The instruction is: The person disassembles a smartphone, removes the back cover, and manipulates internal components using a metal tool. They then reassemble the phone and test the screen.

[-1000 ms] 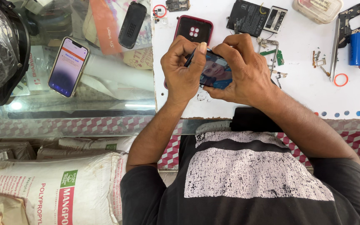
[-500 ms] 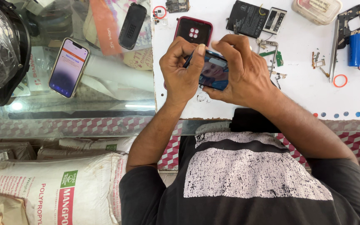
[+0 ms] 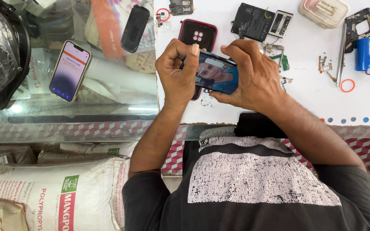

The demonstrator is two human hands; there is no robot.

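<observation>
The left hand (image 3: 178, 72) is curled around the left end of a dark slim smartphone with a lit screen (image 3: 217, 76), with its thumb pressed on the upper edge. The right hand (image 3: 253, 75) wraps the right end, fingers folded over the top edge and thumb underneath. The phone is held in the air at the centre of the frame, above the white worktable (image 3: 313, 102), and its screen faces the camera.

To do this well, I think both hands should grip only the edges, so the glass is not pressed (a twist could flex the body), and the phone should stay low over the table.

Just behind the phone, a red-rimmed phone back cover with a camera cluster (image 3: 198, 35) lies on the table. In the upper middle there is a flat black battery pack (image 3: 252, 21). In the upper right lie a blue cylindrical cell (image 3: 363, 53) and a small orange rubber ring (image 3: 347, 85). At the left, a second smartphone with a purple screen (image 3: 69, 70) lies on the glass counter (image 3: 65, 109).

The fingertips of both hands behind the phone are hidden, and the small metal parts near the right hand are too tiny to identify.
</observation>
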